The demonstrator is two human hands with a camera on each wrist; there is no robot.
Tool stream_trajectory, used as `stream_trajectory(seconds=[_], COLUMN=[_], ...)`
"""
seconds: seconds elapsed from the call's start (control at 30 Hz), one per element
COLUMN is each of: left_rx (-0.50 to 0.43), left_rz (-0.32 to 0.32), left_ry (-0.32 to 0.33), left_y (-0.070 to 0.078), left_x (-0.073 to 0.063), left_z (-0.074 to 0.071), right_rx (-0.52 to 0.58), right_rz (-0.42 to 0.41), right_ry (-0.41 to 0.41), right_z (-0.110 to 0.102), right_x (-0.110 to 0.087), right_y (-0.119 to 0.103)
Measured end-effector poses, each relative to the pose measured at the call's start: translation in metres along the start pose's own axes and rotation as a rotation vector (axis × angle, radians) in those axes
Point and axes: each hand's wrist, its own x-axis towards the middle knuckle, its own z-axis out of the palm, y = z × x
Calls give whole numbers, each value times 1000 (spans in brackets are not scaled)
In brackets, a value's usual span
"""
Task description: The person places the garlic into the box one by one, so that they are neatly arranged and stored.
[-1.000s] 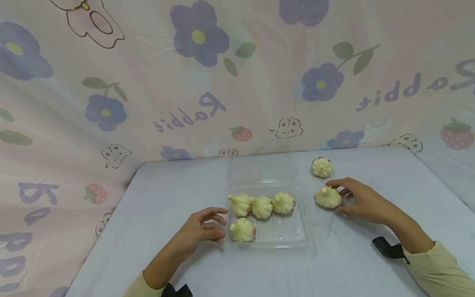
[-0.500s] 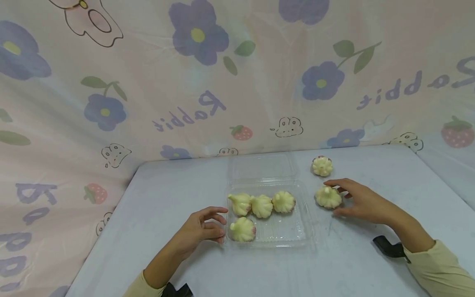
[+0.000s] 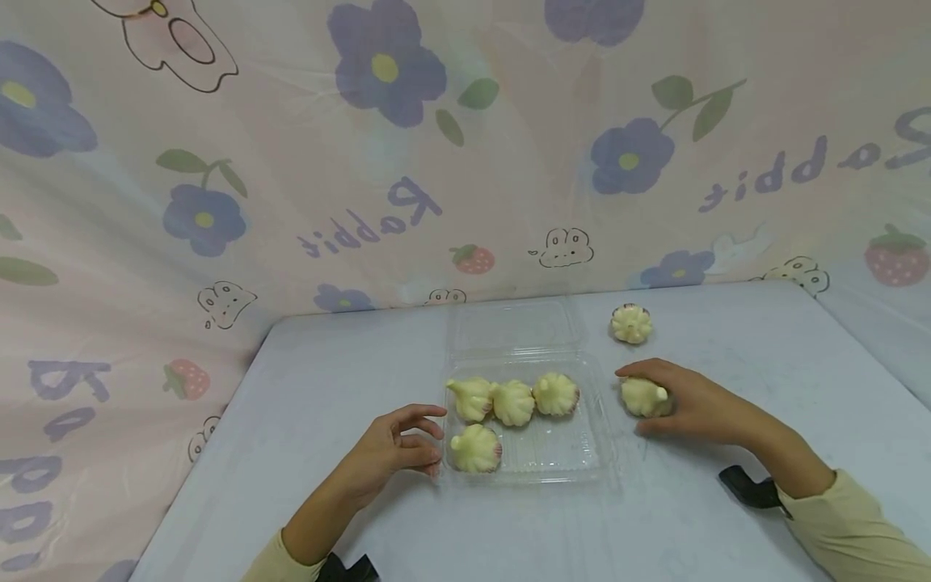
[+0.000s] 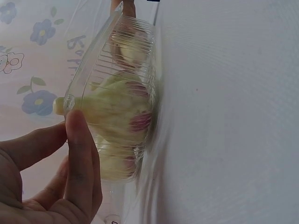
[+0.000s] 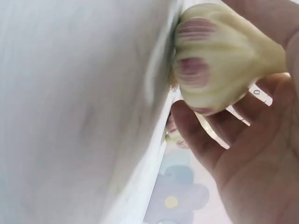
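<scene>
My right hand point(image 3: 701, 404) holds a pale garlic bulb point(image 3: 644, 397) at the table's right side, with fingers behind it and thumb in front. In the right wrist view, that bulb shows purple patches and its stem points toward the palm; it sits at the table surface. My left hand point(image 3: 396, 453) rests its fingertips against the left rim of a clear plastic clamshell box point(image 3: 556, 477), fingers loosely bent. Inside the box, several garlic bulbs point(image 3: 513, 405) form a back row, and another bulb point(image 3: 476, 449) lies at front left.
The box's transparent lid point(image 3: 516, 330) lies folded back toward the wall. One more garlic bulb point(image 3: 631, 324) stands behind my right hand. A printed cloth point(image 3: 473, 162) hangs behind the white table point(image 3: 349, 356). Black straps show at both wrists.
My right hand has closed round the garlic bulb and shifted slightly left and nearer; the bulb's stem has turned to the right. The left hand has stayed in place.
</scene>
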Motion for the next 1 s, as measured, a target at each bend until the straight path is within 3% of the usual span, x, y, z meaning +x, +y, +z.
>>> stream_trajectory(seconds=[0.2,0.43,0.77,1.0], left_rx=[-4,0,3,6], left_rz=[-7,0,-3,-2], left_ry=[11,8,9,8], left_y=[0,-1,-1,-1], left_x=[0,0,0,0], left_z=[0,0,0,0], right_rx=[-34,-67,-37,-7], right_rz=[-15,8,79,78], right_ry=[-6,27,-4,-1], right_z=[0,-7,-16,-15], right_x=[1,-4,-5,-4], right_y=[-7,2,14,13])
